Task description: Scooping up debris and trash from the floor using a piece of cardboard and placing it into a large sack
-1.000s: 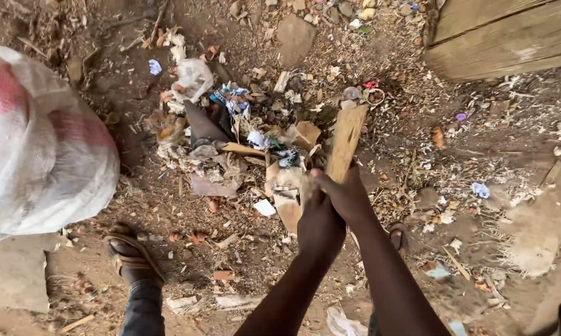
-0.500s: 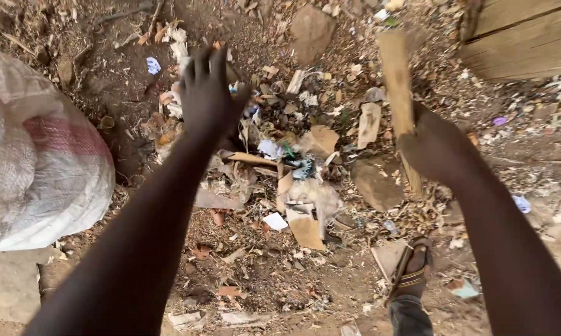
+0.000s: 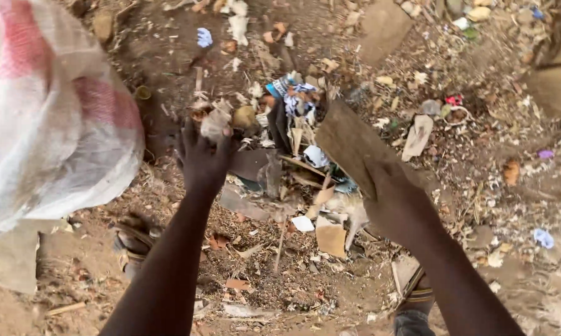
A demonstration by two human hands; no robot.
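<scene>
My right hand (image 3: 400, 202) grips a flat brown piece of cardboard (image 3: 350, 142) and holds it tilted over a pile of litter (image 3: 296, 155) on the dirt ground. My left hand (image 3: 202, 158) reaches into the left side of the pile, its fingers closed on a crumpled pale scrap (image 3: 216, 123). The pile holds torn cardboard, paper, wood strips and bits of blue and white plastic.
A large white and red woven sack (image 3: 50, 118) bulges at the left. My feet in sandals (image 3: 131, 239) (image 3: 414, 292) stand on either side of the pile. Scattered scraps and small stones cover the earth; a wooden board (image 3: 557, 81) lies at the upper right.
My left hand has dropped from an open spread above the pile down onto a scrap. My right hand has shifted left with the cardboard, now turned flat toward the camera.
</scene>
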